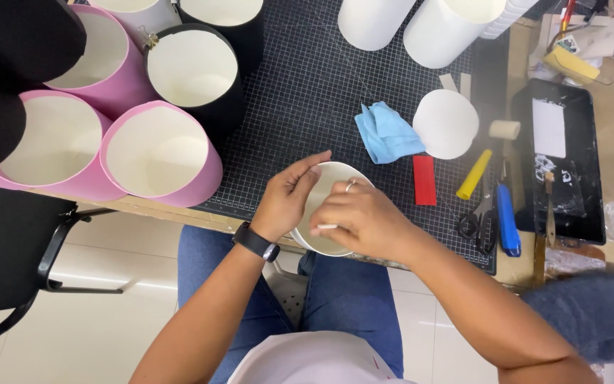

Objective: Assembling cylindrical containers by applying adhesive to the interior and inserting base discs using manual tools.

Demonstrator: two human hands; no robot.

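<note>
From the head camera, the left hand [289,195] gripped the far left rim of a small white round box [328,181], its fingers curled over the edge. The right hand [364,220] lay across the box, its fingers pinching a thin white strip [326,227]. The box sat at the near edge of the black cutting mat [307,92]. A blue cloth [389,131] lay just past it. Pink tubes [158,153] stood to the left.
</note>
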